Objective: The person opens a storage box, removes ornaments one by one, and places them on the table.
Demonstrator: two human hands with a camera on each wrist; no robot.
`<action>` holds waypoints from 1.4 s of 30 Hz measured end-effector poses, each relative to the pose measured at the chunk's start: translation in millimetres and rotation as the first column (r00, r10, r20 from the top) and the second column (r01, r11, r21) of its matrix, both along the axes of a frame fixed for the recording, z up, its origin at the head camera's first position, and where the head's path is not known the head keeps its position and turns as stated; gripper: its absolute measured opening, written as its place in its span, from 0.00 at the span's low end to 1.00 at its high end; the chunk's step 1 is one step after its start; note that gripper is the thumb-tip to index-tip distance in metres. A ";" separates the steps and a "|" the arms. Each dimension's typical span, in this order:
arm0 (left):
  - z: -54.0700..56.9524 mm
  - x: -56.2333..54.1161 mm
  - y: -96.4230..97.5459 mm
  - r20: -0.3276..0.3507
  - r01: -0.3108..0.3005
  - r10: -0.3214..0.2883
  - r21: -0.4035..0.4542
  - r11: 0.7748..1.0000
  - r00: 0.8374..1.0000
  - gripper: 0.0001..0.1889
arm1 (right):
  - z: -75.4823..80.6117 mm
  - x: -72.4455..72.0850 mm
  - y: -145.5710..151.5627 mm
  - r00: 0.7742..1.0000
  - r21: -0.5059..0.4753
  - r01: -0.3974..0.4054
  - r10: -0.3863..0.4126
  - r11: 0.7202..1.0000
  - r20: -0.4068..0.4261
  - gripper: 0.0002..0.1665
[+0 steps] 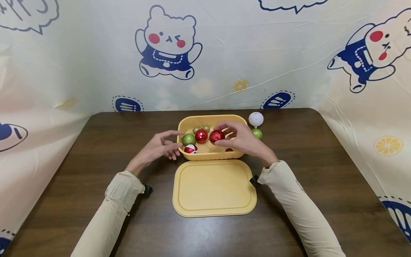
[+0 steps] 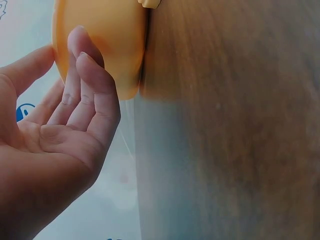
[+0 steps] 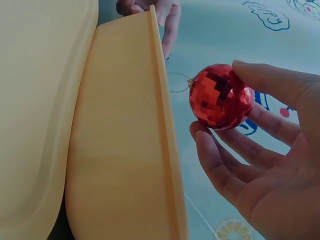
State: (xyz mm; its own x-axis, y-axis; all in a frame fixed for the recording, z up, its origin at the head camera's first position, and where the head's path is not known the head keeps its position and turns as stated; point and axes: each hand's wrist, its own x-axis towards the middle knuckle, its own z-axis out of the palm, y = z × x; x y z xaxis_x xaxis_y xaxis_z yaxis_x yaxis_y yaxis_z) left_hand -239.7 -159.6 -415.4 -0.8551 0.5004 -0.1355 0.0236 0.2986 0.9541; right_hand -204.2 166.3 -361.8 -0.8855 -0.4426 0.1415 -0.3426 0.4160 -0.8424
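Note:
Above the yellow box (image 1: 212, 156), my right hand (image 1: 239, 137) pinches a shiny red faceted Christmas ball (image 3: 219, 97) between thumb and fingertips. The ball's thin hanging loop shows in the right wrist view. At the box's left end is my left hand (image 1: 162, 143), its fingers loosely bent and fingertips at the rim, holding no ball. Inside the box lie another red ball (image 1: 201, 135), a green glitter ball (image 1: 188, 139), a red and white ball (image 1: 191, 149) and small gold balls (image 1: 206, 127). A small dark red ball (image 1: 229, 150) is partly hidden near the front wall.
A yellow lid (image 1: 215, 188) lies flat on the brown table (image 1: 96, 160), just in front of the box. Right of the box, a white ball (image 1: 255, 119) and a green ball (image 1: 257, 133) sit on the table. A printed cloth (image 1: 221, 53) hangs behind the table.

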 end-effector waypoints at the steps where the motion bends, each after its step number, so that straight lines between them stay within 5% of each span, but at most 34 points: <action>1: -0.1 -0.1 0.0 -0.001 0.002 -0.002 0.001 1.000 1.000 0.27 | 0.2 -0.3 0.5 1.000 0.002 0.008 -0.008 1.000 -0.010 0.26; 26: 0.2 -0.2 0.0 -0.005 -0.004 0.004 -0.008 1.000 1.000 0.27 | 8.5 12.7 48.9 0.985 0.049 0.168 -0.167 0.985 -0.037 0.27; 42: -1.1 0.0 -1.3 -0.012 -0.007 0.006 -0.011 1.000 1.000 0.27 | 9.7 15.4 83.3 0.954 0.056 0.296 -0.291 0.954 -0.072 0.24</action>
